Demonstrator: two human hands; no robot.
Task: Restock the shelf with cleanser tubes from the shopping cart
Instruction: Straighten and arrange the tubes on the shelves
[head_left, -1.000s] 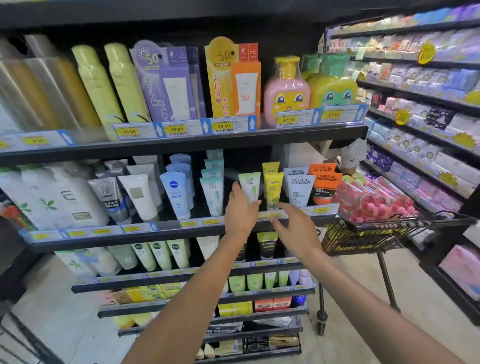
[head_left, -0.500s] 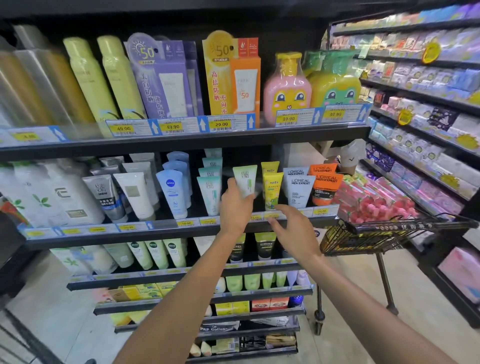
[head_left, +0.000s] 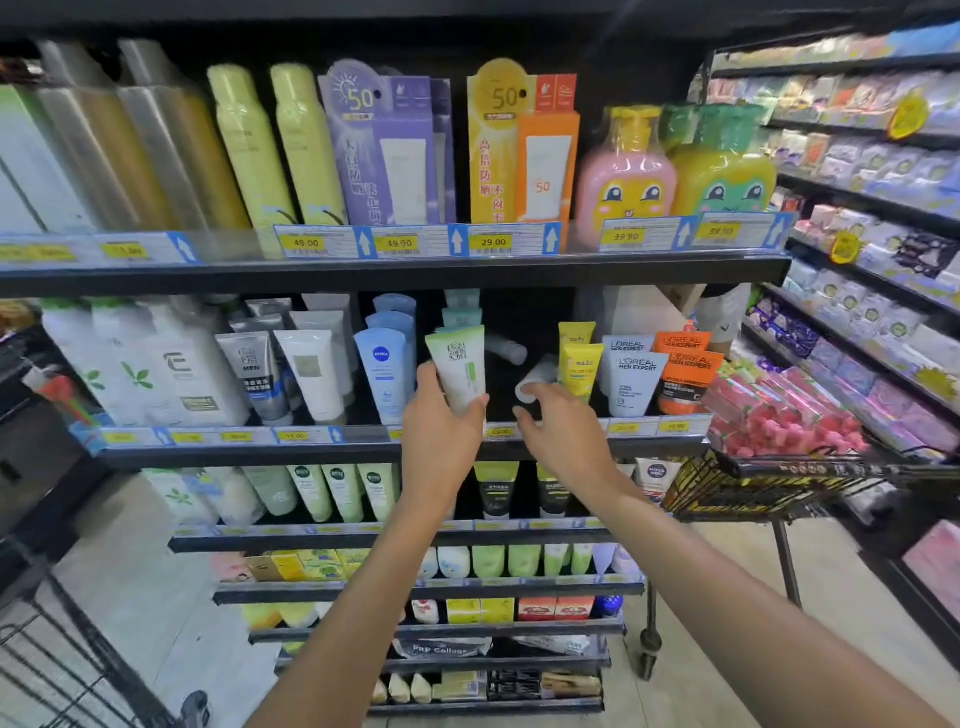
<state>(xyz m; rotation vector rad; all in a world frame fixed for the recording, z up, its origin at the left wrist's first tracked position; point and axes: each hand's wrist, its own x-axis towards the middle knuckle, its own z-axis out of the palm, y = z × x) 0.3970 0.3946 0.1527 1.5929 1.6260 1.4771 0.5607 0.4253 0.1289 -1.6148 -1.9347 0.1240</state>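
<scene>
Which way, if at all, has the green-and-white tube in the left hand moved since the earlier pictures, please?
Yes: the green-and-white tube has moved left, away from the yellow tubes, leaving a dark gap.

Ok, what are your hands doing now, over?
Left grip holds green-white tube upright. Right grip open, reaching for fallen tube. Fallen tubes clutter the slot.

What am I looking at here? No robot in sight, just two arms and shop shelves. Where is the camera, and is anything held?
It is a person, filmed by a camera worn on their head, looking forward and down. The left hand grips a white-and-green cleanser tube upright at the middle shelf. The right hand reaches with curled fingers toward a tube lying on its side; contact is unclear. A shopping cart with pink packs stands right.
</scene>
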